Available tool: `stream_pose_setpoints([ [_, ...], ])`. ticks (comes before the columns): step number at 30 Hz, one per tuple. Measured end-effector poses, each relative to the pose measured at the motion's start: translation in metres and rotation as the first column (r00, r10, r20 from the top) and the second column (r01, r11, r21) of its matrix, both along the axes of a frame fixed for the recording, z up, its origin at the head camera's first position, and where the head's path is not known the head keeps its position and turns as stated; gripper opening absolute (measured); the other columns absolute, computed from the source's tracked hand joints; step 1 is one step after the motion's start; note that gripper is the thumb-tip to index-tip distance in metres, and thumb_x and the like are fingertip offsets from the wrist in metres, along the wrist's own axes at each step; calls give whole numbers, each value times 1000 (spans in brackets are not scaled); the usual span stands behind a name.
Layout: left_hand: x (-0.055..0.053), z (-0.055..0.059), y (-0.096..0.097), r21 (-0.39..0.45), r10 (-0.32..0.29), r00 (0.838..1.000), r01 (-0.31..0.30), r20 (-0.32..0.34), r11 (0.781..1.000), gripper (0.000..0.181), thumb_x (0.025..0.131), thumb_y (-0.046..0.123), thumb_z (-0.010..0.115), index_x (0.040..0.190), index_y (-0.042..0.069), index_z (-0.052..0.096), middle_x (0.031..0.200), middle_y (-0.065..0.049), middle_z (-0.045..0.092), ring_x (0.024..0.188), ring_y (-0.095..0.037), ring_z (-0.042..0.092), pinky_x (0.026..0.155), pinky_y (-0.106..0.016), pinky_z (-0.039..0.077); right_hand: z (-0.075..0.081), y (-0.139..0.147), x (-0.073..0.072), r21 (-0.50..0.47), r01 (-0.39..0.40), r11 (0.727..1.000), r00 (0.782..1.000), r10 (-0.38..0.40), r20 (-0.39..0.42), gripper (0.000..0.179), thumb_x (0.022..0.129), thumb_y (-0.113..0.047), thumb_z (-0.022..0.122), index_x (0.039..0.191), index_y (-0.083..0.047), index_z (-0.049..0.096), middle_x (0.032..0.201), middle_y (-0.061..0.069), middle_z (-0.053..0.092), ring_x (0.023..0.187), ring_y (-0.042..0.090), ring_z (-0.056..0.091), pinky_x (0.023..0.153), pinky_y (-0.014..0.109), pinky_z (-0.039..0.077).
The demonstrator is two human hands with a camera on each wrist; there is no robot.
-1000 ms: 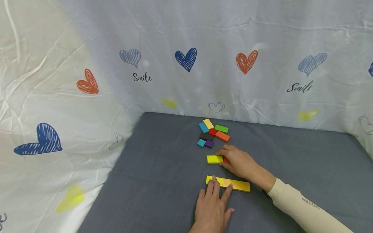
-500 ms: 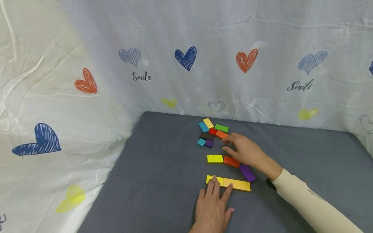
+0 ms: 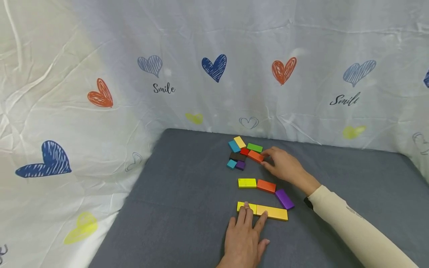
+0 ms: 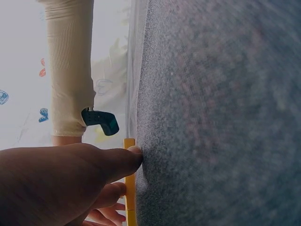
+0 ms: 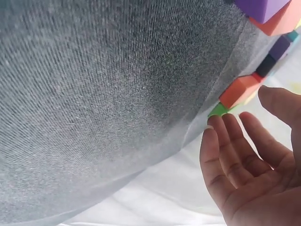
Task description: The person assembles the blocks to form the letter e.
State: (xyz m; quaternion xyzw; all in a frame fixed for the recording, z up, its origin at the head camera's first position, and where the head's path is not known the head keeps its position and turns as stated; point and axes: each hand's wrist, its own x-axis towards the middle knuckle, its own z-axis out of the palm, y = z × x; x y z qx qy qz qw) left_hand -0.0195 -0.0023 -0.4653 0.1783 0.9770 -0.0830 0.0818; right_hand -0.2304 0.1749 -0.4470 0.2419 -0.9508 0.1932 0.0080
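My left hand (image 3: 244, 238) lies with fingers spread, its fingertips resting on two flat blocks set end to end: a short yellow block (image 3: 240, 207) and a longer orange-yellow block (image 3: 276, 213). In the left wrist view, the thumb (image 4: 123, 161) touches the cloth beside the longer block. At the pile, my right hand (image 3: 285, 165) reaches to the right end of an orange block (image 3: 255, 156), thumb and fingers parted around that end. The right wrist view shows the same orange block (image 5: 241, 91) close to loosely bent fingers.
Between the hands lie a yellow block (image 3: 247, 183), a red-orange block (image 3: 266, 186) and a slanted purple block (image 3: 284, 199). The pile includes a green block (image 3: 254, 147), a black block (image 3: 237, 157) and a blue block (image 3: 234, 146). A printed curtain (image 3: 248, 100) borders the grey cloth (image 3: 181, 201).
My right hand has let go of the red-orange block beside the yellow one and moved away to the orange block in the pile. The left hand has stayed in place.
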Motion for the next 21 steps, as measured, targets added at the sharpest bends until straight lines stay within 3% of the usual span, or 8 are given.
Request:
stream_pose_setpoints([
  [6,0,0,0,-9,-8,1000,8,-18,1000,68,100,76,46,162,53,30,162,-5,43,148,-19,38,96,-36,48,-1,-3,-8,26,-16,1000,1000,16,1,39,97,-23,78,130,-2,72,122,14,71,109,31,69,95,54,56],
  [21,0,-1,0,-21,-9,1000,9,-20,1000,68,100,77,45,162,54,30,162,-3,43,147,-18,37,95,-35,48,-5,-18,-17,79,18,997,1000,-19,13,41,95,-22,82,128,-1,72,118,15,70,99,30,68,89,53,58],
])
